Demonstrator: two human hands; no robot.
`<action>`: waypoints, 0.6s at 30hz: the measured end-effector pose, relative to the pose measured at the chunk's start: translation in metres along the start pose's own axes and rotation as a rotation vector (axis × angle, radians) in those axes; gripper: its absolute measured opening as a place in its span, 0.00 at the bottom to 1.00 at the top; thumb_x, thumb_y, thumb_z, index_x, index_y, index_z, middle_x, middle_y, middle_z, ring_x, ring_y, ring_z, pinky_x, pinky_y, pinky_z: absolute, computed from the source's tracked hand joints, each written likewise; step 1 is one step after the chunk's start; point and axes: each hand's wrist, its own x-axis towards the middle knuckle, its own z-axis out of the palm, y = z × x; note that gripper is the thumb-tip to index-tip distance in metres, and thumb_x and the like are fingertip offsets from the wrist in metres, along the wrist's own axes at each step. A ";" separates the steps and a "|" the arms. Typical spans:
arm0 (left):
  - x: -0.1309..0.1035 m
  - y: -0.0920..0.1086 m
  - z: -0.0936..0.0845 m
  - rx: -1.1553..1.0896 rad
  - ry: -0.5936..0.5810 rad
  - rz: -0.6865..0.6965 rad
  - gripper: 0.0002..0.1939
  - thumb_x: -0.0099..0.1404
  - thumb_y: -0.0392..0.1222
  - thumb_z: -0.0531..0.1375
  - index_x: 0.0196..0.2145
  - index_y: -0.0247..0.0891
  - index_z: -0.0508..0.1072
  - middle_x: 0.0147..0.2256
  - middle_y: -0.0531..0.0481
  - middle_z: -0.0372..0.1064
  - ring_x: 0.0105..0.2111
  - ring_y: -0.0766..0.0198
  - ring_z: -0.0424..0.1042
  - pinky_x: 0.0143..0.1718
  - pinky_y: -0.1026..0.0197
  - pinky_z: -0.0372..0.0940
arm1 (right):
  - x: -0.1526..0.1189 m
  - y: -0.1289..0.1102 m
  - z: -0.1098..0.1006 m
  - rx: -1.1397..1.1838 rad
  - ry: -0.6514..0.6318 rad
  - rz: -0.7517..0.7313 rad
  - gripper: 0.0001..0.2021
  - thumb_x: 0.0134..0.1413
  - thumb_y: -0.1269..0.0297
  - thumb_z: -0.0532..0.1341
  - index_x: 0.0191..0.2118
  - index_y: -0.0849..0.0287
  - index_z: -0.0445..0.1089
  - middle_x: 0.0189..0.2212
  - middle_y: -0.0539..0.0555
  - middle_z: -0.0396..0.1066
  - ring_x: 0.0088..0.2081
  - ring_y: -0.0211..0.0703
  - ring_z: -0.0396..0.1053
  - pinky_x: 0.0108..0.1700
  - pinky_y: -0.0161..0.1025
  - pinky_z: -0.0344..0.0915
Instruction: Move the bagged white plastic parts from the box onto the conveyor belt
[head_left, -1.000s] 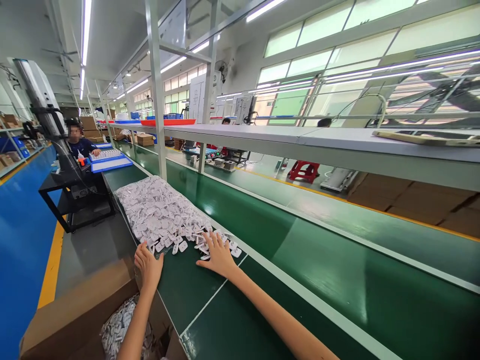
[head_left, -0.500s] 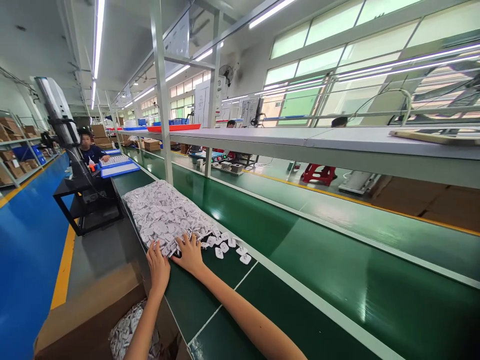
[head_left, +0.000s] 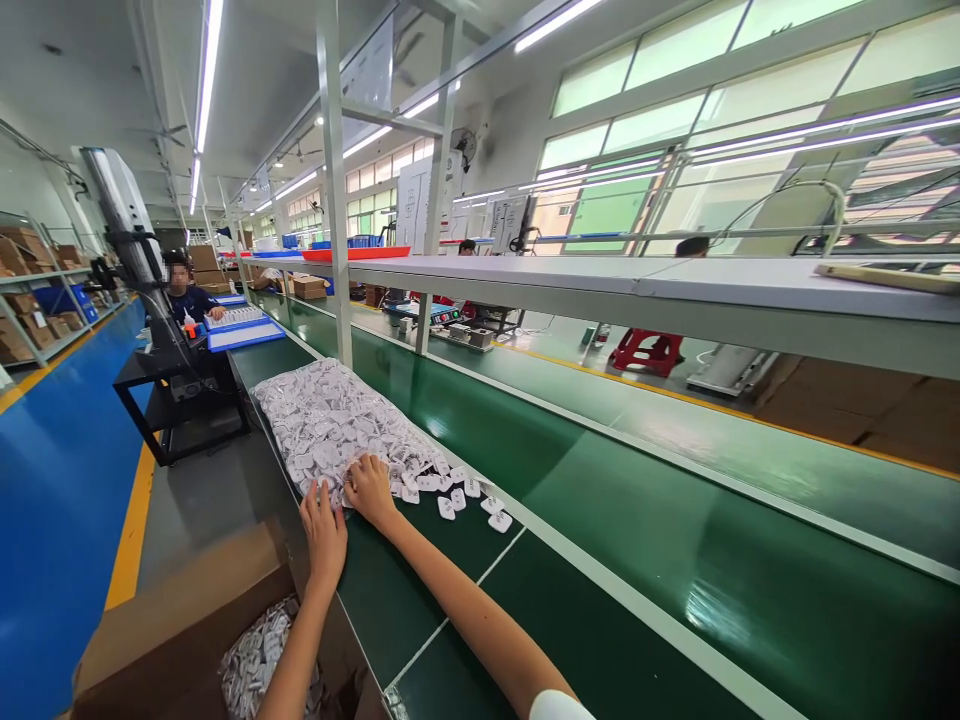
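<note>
A large clear plastic bag [head_left: 330, 415] full of small white rounded-square plastic pieces lies on the green bench top. Its near end is between and in front of my hands. My left hand [head_left: 324, 535] rests against the bag's near left corner, fingers stretched and apart. Just right of it, my right hand [head_left: 371, 490] lies on the near end with its fingers curled down; what is under the fingertips is hidden. Several loose white pieces [head_left: 457, 499] with dark markings are spread on the bench to the right of the bag.
Below left, an open cardboard box [head_left: 180, 630] holds another heap of white pieces [head_left: 259, 655]. A green conveyor belt [head_left: 600, 490] runs beside the bench under a white shelf [head_left: 555, 270]. A co-worker [head_left: 184, 290] sits farther along, near blue-edged trays [head_left: 244, 335].
My right hand has shifted slightly up and left over the bag, and its fingers have drawn together from a spread pose. My left hand stays at the corner. The view has shifted slightly.
</note>
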 end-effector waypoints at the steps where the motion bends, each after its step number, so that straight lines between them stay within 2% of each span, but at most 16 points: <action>1: 0.001 -0.001 0.000 -0.017 0.005 0.001 0.20 0.70 0.37 0.52 0.59 0.37 0.61 0.58 0.40 0.58 0.59 0.49 0.57 0.57 0.40 0.60 | 0.009 -0.006 0.005 0.004 0.002 -0.023 0.19 0.60 0.63 0.55 0.55 0.59 0.67 0.53 0.62 0.64 0.52 0.56 0.59 0.53 0.51 0.57; 4: 0.002 -0.003 0.000 -0.067 0.047 -0.006 0.18 0.72 0.37 0.49 0.57 0.38 0.64 0.54 0.41 0.65 0.55 0.53 0.63 0.55 0.43 0.62 | 0.033 -0.018 0.017 0.012 0.015 -0.073 0.20 0.63 0.60 0.55 0.58 0.60 0.65 0.59 0.61 0.60 0.57 0.56 0.57 0.59 0.53 0.53; 8: -0.001 -0.001 -0.003 -0.134 0.128 -0.008 0.20 0.73 0.38 0.46 0.59 0.39 0.63 0.55 0.42 0.65 0.56 0.55 0.62 0.55 0.47 0.63 | 0.057 -0.022 0.026 -0.003 0.043 -0.069 0.21 0.64 0.58 0.56 0.61 0.58 0.60 0.62 0.59 0.55 0.62 0.57 0.53 0.63 0.60 0.47; 14: -0.005 0.004 -0.008 -0.205 0.151 0.024 0.21 0.73 0.39 0.45 0.59 0.42 0.64 0.56 0.45 0.65 0.58 0.57 0.60 0.55 0.51 0.66 | 0.107 -0.029 0.030 -0.027 0.072 0.073 0.25 0.66 0.56 0.56 0.64 0.58 0.54 0.64 0.61 0.50 0.64 0.59 0.50 0.63 0.65 0.47; 16: -0.005 0.005 -0.008 -0.205 0.142 0.020 0.20 0.72 0.39 0.45 0.59 0.42 0.65 0.55 0.44 0.66 0.57 0.56 0.61 0.54 0.51 0.66 | 0.122 -0.032 0.031 -0.018 0.049 0.136 0.27 0.67 0.54 0.53 0.65 0.61 0.52 0.64 0.66 0.50 0.64 0.63 0.50 0.61 0.68 0.48; 18: -0.004 0.006 -0.008 -0.198 0.128 0.015 0.20 0.72 0.39 0.45 0.58 0.42 0.65 0.55 0.44 0.66 0.58 0.56 0.61 0.55 0.50 0.66 | 0.125 -0.031 0.031 -0.005 0.020 0.149 0.31 0.67 0.50 0.50 0.66 0.67 0.50 0.64 0.70 0.50 0.64 0.67 0.48 0.61 0.70 0.45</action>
